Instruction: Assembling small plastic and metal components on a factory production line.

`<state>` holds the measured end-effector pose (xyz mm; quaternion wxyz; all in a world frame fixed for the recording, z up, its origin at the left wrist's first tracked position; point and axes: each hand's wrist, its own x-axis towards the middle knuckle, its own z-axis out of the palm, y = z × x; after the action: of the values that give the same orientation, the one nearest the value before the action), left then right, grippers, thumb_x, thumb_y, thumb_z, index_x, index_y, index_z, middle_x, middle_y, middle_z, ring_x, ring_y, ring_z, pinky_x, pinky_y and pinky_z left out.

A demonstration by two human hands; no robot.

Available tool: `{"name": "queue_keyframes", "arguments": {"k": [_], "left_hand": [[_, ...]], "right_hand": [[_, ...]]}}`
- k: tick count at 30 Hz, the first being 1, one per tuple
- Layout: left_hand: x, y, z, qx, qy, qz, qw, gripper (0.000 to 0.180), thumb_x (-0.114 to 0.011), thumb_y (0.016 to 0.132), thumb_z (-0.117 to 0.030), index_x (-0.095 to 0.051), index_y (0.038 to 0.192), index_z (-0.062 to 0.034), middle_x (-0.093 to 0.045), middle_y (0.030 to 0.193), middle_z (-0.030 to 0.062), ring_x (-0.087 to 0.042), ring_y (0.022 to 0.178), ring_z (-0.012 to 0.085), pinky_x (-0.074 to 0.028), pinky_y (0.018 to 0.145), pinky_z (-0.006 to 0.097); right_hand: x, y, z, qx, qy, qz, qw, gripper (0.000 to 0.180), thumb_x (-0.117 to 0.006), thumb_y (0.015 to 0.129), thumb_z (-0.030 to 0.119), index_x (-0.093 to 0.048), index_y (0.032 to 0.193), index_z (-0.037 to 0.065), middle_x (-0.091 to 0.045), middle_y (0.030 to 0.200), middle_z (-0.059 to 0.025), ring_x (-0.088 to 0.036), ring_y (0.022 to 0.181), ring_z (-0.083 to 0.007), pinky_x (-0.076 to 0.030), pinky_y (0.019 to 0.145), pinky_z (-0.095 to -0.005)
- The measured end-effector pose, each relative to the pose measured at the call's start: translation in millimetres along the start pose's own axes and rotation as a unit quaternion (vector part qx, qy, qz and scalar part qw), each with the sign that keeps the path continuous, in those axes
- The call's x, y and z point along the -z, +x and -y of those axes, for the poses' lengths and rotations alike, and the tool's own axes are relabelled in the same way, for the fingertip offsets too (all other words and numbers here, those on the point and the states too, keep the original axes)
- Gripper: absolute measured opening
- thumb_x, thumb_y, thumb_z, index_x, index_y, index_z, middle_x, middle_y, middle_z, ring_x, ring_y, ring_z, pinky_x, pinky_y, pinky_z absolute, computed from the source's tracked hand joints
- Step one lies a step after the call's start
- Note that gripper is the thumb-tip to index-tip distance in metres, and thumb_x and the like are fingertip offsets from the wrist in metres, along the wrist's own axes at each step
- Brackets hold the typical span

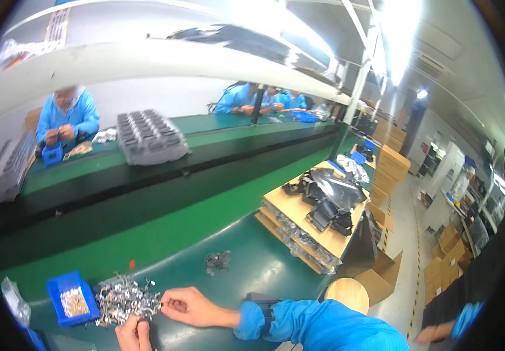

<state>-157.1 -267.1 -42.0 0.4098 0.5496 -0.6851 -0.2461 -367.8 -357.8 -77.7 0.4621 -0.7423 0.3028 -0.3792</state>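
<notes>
My left hand (134, 334) is at the lower edge, fingers curled, at the near side of a heap of small silvery metal parts (125, 295). My right hand (191, 306) reaches in from the right in a blue sleeve, thumb and fingertips pinched together beside the heap's right edge. Whatever either hand holds is too small to make out. Left of the heap stands a blue plastic bin (56, 304) with many small pale parts in it. A smaller cluster of dark grey parts (217, 261) lies farther off on the green tabletop (246, 257).
Layered boards (273, 205) carry black plastic parts at the right. A clear bag (16, 301) lies far left. Beyond the green conveyor belt, a person in blue (68, 120) works near stacked trays (150, 137). Another person's hand (435, 334) shows lower right, near cardboard boxes (381, 281).
</notes>
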Motion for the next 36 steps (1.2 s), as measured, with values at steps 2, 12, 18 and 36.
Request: {"name": "queue_keyframes", "arguments": {"k": [2,12,18,36], "left_hand": [[-5.1,0.1,1.2,-0.014,0.008,-0.022,1.0,0.019,-0.059,0.101,-0.02,-0.066,0.102,-0.0018,-0.066,0.085,0.0219,-0.061,0.079,0.0432,-0.045,0.069,0.048],[-6.8,5.7,5.7,-0.068,0.103,0.073,0.99,0.024,-0.068,0.093,-0.027,-0.055,0.089,-0.0072,-0.062,0.071,0.0133,-0.064,0.068,0.0375,-0.047,0.06,0.046],[-7.8,9.4,5.6,-0.137,0.148,0.102,0.974,0.029,-0.069,0.091,-0.035,-0.053,0.087,-0.0113,-0.059,0.067,0.0041,-0.065,0.068,0.0258,-0.048,0.063,0.04],[-13.4,4.3,12.3,-0.162,0.158,0.097,0.969,0.03,-0.072,0.088,-0.039,-0.055,0.081,-0.0144,-0.058,0.064,0.0002,-0.062,0.064,0.0193,-0.045,0.061,0.035]], "right_hand": [[1.8,-2.8,2.4,-0.014,0.023,-0.034,0.999,0.013,-0.069,0.098,0.013,-0.064,0.099,0.001,-0.061,0.079,0.0024,-0.051,0.071,-0.0025,-0.042,0.06,-0.0213],[8.1,-10.7,14.8,-0.02,0.095,0.033,0.995,0.01,-0.068,0.096,0.006,-0.061,0.09,0.001,-0.055,0.075,0.0042,-0.042,0.062,-0.0001,-0.031,0.052,-0.0207],[14.0,-10.5,29.4,-0.078,0.042,0.098,0.991,0.013,-0.068,0.093,0.005,-0.059,0.084,0.0,-0.062,0.078,-0.0029,-0.054,0.071,-0.0069,-0.044,0.062,-0.0234],[16.5,-3.3,30.3,-0.076,0.017,0.134,0.988,0.015,-0.075,0.083,0.007,-0.062,0.078,0.002,-0.054,0.063,0.0016,-0.045,0.055,-0.0056,-0.035,0.05,-0.0243]]}}
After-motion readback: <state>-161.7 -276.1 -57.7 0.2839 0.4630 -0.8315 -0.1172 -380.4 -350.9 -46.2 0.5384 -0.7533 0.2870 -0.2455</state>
